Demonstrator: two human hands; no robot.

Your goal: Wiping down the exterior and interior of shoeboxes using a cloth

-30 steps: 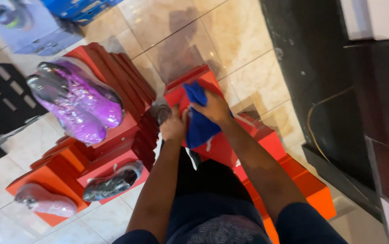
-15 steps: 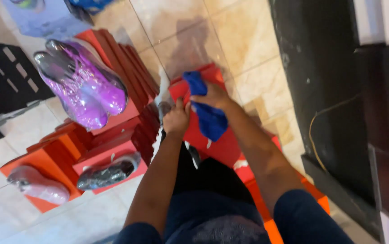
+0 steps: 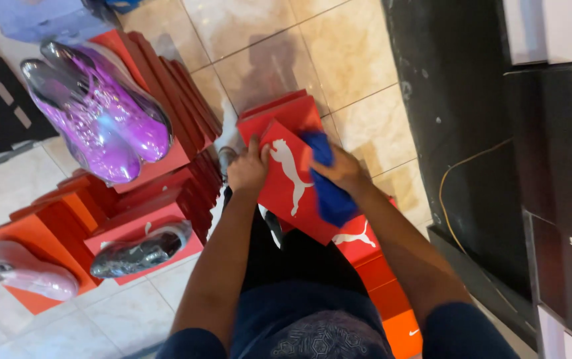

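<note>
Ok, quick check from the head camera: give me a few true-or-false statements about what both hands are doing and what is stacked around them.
1. The right hand grips a blue cloth. True.
2. The left hand is on a green box. False: it holds a red box.
3. Purple shoes sit on stacked red boxes. True.
4. The floor is carpeted. False: it is tiled.
5. The dark shoe lies on a red box. True.
</note>
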